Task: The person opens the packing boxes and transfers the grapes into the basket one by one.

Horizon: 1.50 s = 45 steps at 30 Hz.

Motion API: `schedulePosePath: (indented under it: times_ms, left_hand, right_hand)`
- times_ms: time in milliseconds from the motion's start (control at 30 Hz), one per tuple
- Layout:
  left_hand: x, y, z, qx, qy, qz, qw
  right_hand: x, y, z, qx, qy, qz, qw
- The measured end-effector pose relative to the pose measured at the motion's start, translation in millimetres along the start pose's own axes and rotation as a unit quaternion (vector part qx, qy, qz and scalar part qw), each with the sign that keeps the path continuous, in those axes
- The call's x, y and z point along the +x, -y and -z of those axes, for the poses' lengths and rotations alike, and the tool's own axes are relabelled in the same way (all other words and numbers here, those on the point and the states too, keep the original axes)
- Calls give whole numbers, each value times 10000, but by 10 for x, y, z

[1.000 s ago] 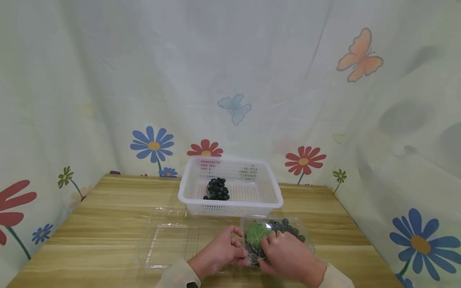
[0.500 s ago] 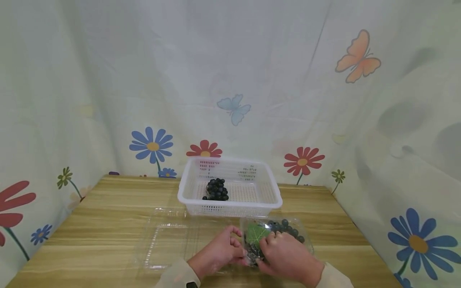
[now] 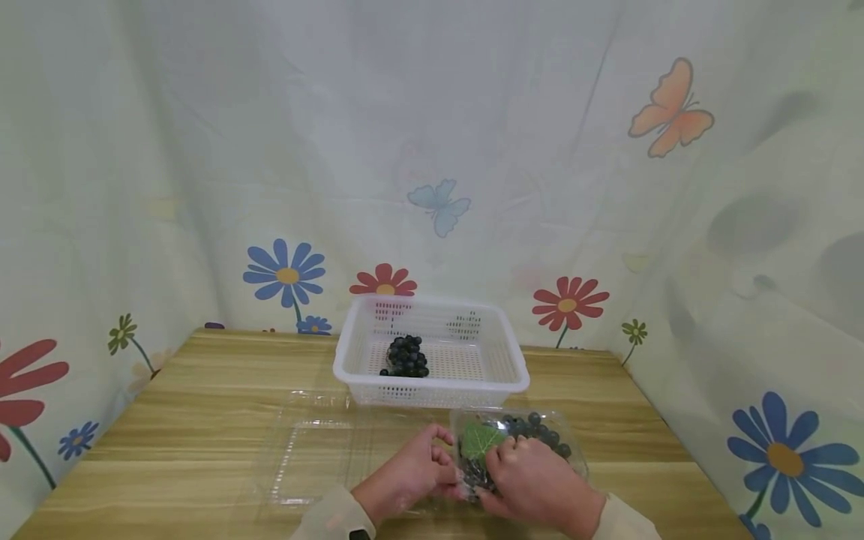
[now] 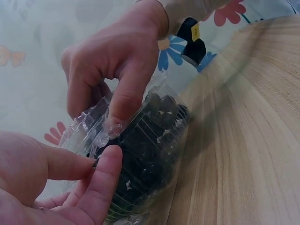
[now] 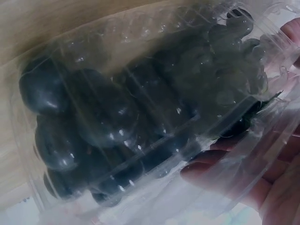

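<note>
In front of me on the right side of the table is a clear plastic clamshell box (image 3: pixel 574 454) with dark grapes (image 3: pixel 538 430) and a green leaf (image 3: pixel 481 438) inside. Its lid lies over the grapes. My left hand (image 3: pixel 415 472) pinches the box's near left rim between thumb and finger, as the left wrist view shows at the clear rim (image 4: pixel 102 136). My right hand (image 3: pixel 540 480) lies over the near side of the lid. Its thumb (image 4: pixel 125 96) presses the rim beside the left fingers, and its other fingers curl over the top.
Behind the box stands a white perforated basket (image 3: pixel 432 382) holding a bunch of dark grapes (image 3: pixel 407 356). Another clear plastic clamshell (image 3: pixel 313 457) lies spread on the wooden table (image 3: pixel 202 420) to the left. A flowered curtain (image 3: pixel 324 150) surrounds the table.
The right thumb has slid slightly left along the near rim of the box. Left hand, box and basket stay where they were.
</note>
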<state>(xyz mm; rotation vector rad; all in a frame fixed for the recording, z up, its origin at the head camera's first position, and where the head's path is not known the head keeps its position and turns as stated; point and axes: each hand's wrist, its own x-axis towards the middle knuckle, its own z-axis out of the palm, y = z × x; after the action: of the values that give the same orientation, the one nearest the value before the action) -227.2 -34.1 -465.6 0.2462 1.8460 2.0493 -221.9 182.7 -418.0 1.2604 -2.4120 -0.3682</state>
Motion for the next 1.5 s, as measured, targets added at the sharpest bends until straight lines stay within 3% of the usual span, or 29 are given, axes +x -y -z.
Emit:
schedulePosePath:
  times_ms: [200,333,600,833,1067,1267,1500]
  left_hand:
    - [-16,-1,-44,-176,170,26,9997]
    - [-36,-4,-43,-180,96,40,9998]
    - [-41,47,-21,86,-100,-27,9999]
    - [-21,80,-22,-84,-202,-62,9997]
    - [-17,72,-39,-204,-183,-41,9996]
    - [-5,76,-41,-190,-211,-27,9996]
    - [-17,71,-82,-241,-266,-40,9993]
  right_hand:
    - [35,-45,21,546,275,-275,9977]
    - [49,-53,38,667,438,-311,9963]
    - [26,-44,40,531,-100,-475,9974]
    - [-10,-79,48,559,-406,-755,9948]
    - [-109,-118,51,562,-646,-725,9937]
    - [-233,-171,50,897,-615,-1015,9889]
    - [-426,-243,11,1197,-223,-1419,9824]
